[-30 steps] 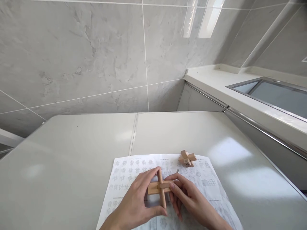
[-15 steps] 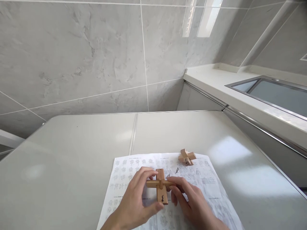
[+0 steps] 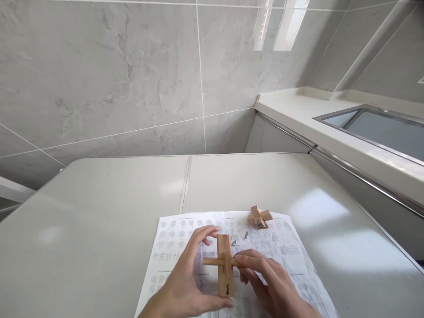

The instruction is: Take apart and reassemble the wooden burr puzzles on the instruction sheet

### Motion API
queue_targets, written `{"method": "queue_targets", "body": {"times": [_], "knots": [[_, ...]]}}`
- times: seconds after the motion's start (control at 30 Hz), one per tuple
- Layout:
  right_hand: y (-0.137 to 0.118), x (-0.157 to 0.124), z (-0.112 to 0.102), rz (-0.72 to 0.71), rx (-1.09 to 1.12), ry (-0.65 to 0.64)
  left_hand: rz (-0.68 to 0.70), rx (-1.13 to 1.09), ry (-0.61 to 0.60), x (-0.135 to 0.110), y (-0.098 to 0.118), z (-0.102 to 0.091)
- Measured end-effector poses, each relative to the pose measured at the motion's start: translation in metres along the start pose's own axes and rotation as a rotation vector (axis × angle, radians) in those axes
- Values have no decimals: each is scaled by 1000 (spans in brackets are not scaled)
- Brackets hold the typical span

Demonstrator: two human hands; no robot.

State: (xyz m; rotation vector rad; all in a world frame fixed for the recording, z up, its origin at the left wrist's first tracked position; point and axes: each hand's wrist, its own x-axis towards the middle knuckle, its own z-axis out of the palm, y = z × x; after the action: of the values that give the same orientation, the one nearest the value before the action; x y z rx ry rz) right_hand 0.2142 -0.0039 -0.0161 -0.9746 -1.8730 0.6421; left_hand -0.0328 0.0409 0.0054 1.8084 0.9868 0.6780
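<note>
Above the printed sheet, my two hands hold a wooden interlocking puzzle (image 3: 225, 282). One flat upright piece, with a dark mark near its lower end, is crossed by a thin bar. My right hand (image 3: 270, 278) pinches the right end of that bar between thumb and fingers. Around the left side curls my left hand (image 3: 185, 278), its thumb at the puzzle's lower end and its fingertips by the upper end. On the sheet's far part rests a second wooden puzzle (image 3: 260, 217), cross-shaped with dark marks, apart from both hands.
Under the hands lies a white sheet (image 3: 296, 265) printed with rows of small puzzle diagrams. It sits on a pale table (image 3: 99, 221) with a seam. At the right is a counter (image 3: 291, 108) with a sink (image 3: 380, 128); a grey tiled wall (image 3: 132, 75) stands behind.
The held puzzle has tilted, so its flat piece shows longer and its bar thinner. My left thumb has shifted down to the lower end, and the left fingers have lifted slightly.
</note>
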Motion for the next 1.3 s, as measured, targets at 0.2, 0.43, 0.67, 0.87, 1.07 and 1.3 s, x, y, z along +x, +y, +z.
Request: {"method": "queue_targets", "body": {"times": [0.2,0.43,0.67,0.87,1.07,1.3], "knots": [[-4,-3,1,5,-65,-51,66,32,-109,2,3,-3],[-2,4,4,65,-3,30,111,27,-71,3,5,3],[-1,5,-1,449,337,14,100,63,-21,5,7,6],[-14,7,-10,599,700,-223,313,237,29,5,11,18],[-19,11,-6,678,746,-268,371,275,31,6,10,20],[0,6,-18,753,650,-30,154,166,152,2,7,5]]}}
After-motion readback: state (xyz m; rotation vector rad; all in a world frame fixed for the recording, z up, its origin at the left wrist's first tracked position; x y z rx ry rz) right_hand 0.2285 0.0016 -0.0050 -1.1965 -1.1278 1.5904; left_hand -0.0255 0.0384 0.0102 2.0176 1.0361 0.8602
